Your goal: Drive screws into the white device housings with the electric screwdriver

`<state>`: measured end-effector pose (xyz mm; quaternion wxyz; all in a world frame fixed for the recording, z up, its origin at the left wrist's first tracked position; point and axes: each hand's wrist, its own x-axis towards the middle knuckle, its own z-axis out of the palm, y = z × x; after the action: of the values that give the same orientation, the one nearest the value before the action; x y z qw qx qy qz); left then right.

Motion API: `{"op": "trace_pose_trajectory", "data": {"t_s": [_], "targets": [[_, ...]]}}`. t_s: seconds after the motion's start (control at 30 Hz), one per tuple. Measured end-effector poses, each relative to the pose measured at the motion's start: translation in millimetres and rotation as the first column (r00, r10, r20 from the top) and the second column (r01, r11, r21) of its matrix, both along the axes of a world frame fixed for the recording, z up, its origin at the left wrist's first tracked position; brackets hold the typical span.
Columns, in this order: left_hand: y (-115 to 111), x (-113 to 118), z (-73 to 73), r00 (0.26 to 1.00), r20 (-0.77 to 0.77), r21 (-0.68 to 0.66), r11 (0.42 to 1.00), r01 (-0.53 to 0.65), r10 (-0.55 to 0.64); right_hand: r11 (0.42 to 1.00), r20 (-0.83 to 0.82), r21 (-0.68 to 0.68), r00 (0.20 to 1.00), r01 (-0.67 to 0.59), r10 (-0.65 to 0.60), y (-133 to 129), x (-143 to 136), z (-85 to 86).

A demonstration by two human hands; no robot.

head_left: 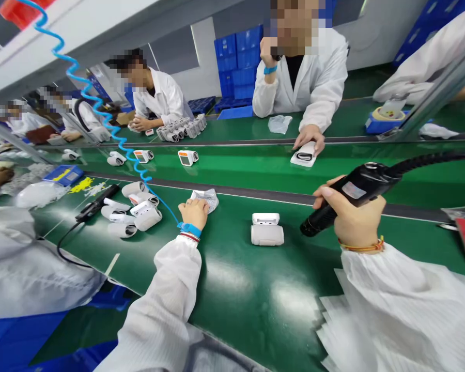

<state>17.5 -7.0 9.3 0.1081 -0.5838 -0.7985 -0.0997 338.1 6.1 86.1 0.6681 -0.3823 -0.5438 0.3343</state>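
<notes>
Black handheld tool (343,201) was clamped in right hand (351,219), frame right. Crumpled cloth (205,199) was pinched under left hand (194,213), fingers curled, centre-left. White device (267,230) was lying between hands on green table (236,279).

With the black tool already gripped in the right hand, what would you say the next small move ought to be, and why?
Probably bring the black tool in the right hand down toward the white device. The tool's tip points at it but is clear of it, and the device lies alone on the green table, while the left hand rests on a crumpled cloth.
</notes>
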Motion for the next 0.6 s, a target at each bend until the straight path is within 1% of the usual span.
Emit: {"op": "trace_pose_trajectory", "data": {"t_s": [0.13, 0.2, 0.23, 0.27, 0.3, 0.33, 0.37, 0.4, 0.47, 0.5, 0.53, 0.57, 0.6], "targets": [[-2.5, -2.7, 3.1, 1.000, -0.001, 0.050, 0.999, 0.000, 0.000, 1.000, -0.013, 0.008, 1.000, -0.023, 0.023, -0.8, 1.1, 0.3], [-5.1, 3.4, 5.7, 0.999, 0.008, 0.096, 0.995, 0.040, -0.041, 0.999, -0.016, 0.016, 0.999, -0.031, 0.031, 0.5, 2.1, -1.4], [-7.7, 9.8, 7.0, 0.995, 0.020, 0.126, 0.988, 0.090, -0.093, 0.999, -0.013, 0.019, 0.999, -0.033, 0.033, 1.6, 2.6, -2.5], [-11.6, 18.7, 8.1, 0.984, 0.034, 0.159, 0.973, 0.165, -0.172, 0.999, -0.008, 0.018, 0.999, -0.035, 0.035, 2.8, 3.1, -3.5], [-16.6, 30.0, 8.8, 0.961, 0.045, 0.195, 0.945, 0.261, -0.274, 0.999, -0.001, 0.013, 0.999, -0.037, 0.037, 3.8, 3.6, -4.1], [-22.9, 43.0, 9.0, 0.919, 0.048, 0.235, 0.899, 0.369, -0.390, 0.999, 0.002, 0.006, 0.999, -0.039, 0.039, 4.5, 3.8, -4.2], [-30.1, 57.2, 8.4, 0.860, 0.041, 0.276, 0.833, 0.480, -0.509, 0.999, 0.001, 0.000, 0.999, -0.042, 0.042, 4.4, 3.8, -3.2], [-37.8, 71.5, 7.1, 0.787, 0.024, 0.307, 0.754, 0.581, -0.616, 0.999, -0.006, 0.000, 0.999, -0.046, 0.046, 3.3, 3.5, -1.1], [-52.6, 96.8, 2.5, 0.629, 0.002, 0.336, 0.593, 0.732, -0.777, 0.998, -0.048, 0.038, 0.997, -0.053, 0.055, -2.7, 2.4, 7.1], [-58.8, 106.5, -0.5, 0.564, 0.005, 0.337, 0.532, 0.777, -0.826, 0.996, -0.086, 0.074, 0.994, -0.056, 0.062, -7.8, 1.8, 13.1], [-63.6, 113.8, -3.7, 0.515, 0.018, 0.335, 0.491, 0.804, -0.857, 0.992, -0.129, 0.111, 0.989, -0.061, 0.075, -14.3, 1.3, 20.0], [-66.9, 118.6, -6.7, 0.488, 0.035, 0.333, 0.470, 0.817, -0.872, 0.986, -0.192, 0.159, 0.977, -0.058, 0.089, -21.8, 1.1, 27.2], [-69.0, 121.3, -9.3, 0.478, 0.052, 0.330, 0.467, 0.821, -0.877, 0.981, -0.234, 0.177, 0.965, -0.079, 0.120, -30.0, 1.2, 34.3]]}}
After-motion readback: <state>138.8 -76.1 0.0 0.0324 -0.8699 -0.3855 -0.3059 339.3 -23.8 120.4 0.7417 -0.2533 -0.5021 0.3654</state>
